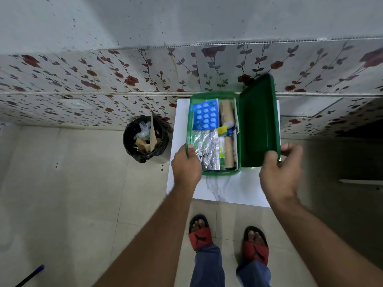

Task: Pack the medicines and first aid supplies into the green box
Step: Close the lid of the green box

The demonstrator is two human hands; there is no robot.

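At the bottom of the frame, two feet in red and black sandals (200, 234) are seen on the tiled floor (62, 193), with a blue pen (31, 275) lying at the lower left. Above them, in the middle of the frame, a white counter (228, 189) is covered by the green box (219, 172). The near left corner of the box is gripped by the left hand (186, 164), its fingers closed over the rim. The near edge of the raised lid (259, 123) is pinched by the right hand (280, 170). Inside the box, a silver foil strip (208, 151), a blue pill strip (205, 116) and two brown bandage rolls (226, 110) are packed side by side. A black bin (145, 138) is set left of the counter, against the flowered wall (103, 79).
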